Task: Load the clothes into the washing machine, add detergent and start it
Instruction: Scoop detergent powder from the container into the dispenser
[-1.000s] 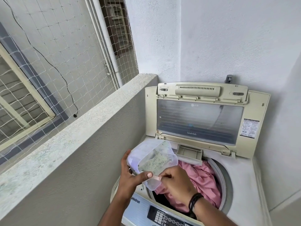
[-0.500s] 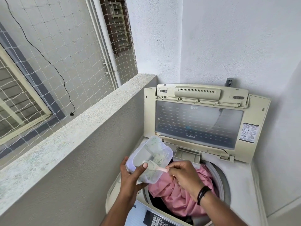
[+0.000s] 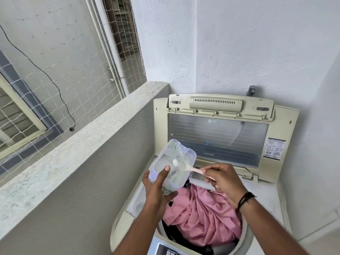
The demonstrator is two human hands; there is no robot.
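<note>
Over the open washing machine [image 3: 276,197], the left hand [image 3: 158,188] grips a clear detergent tub [image 3: 171,162], thumb hooked over its rim. Beside it, the right hand [image 3: 224,179] pinches a pink spoon [image 3: 187,167], its powder-filled bowl inside the tub. Pink clothes [image 3: 200,214] lie heaped in the drum below, lid [image 3: 217,133] upright behind.

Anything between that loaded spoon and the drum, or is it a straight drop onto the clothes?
Nothing visible blocks it. The spoon is above the container, the lid stands raised, and the pink clothes lie exposed in the open drum below the right hand.
</note>
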